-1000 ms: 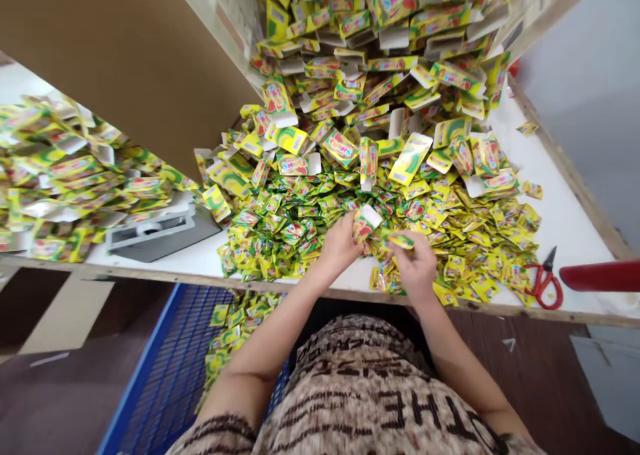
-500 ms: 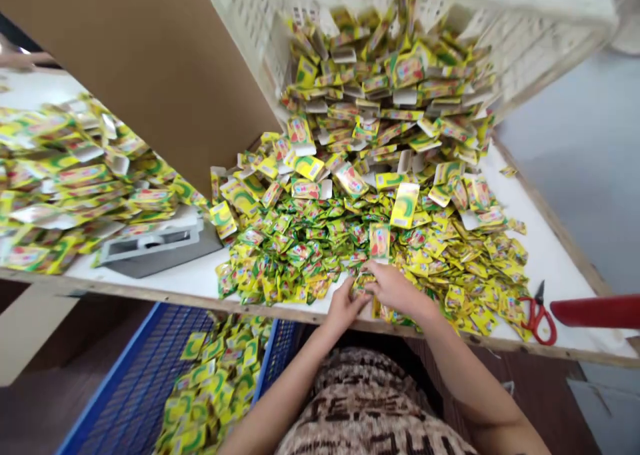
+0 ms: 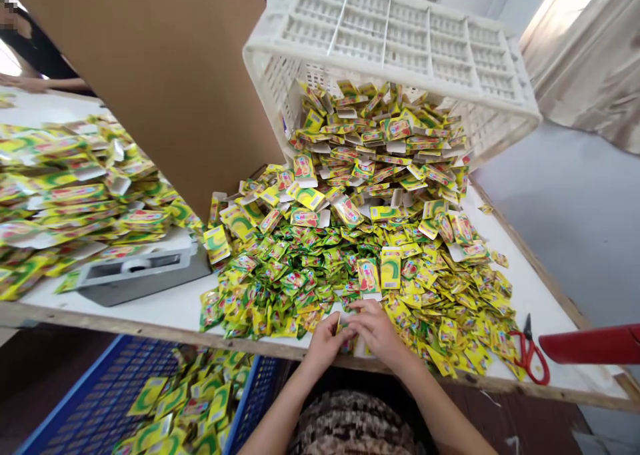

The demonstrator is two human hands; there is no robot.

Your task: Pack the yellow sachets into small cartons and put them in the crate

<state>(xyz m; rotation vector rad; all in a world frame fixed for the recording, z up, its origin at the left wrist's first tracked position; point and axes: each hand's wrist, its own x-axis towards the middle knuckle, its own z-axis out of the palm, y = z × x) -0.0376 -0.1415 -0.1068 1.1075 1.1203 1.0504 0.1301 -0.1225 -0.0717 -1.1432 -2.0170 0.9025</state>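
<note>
My left hand point(image 3: 324, 342) is closed around a small yellow carton point(image 3: 342, 322) at the table's front edge. The fingers of my right hand point(image 3: 376, 328) meet the same carton at its pale end flap, and they partly cover it. Just beyond my hands, a carton with a red fruit picture point(image 3: 369, 276) lies beside a yellow carton with a green curve point(image 3: 391, 268). Green sachets point(image 3: 295, 278) are heaped to the left of these, and yellow sachets point(image 3: 450, 308) are spread to the right.
A white plastic crate point(image 3: 400, 58) lies tipped, spilling cartons. A cardboard sheet point(image 3: 190, 75) separates another carton pile point(image 3: 75, 188). A grey tray-like piece point(image 3: 145, 278), red scissors point(image 3: 531, 355) and a red bar point(image 3: 590, 345) flank the work area. Below is a blue basket point(image 3: 95, 388) of cartons.
My view has tilted up, showing more of the crate and a person at far left. The carton with the green curve has slid nearer my hands. My fingers have shifted around the held carton.
</note>
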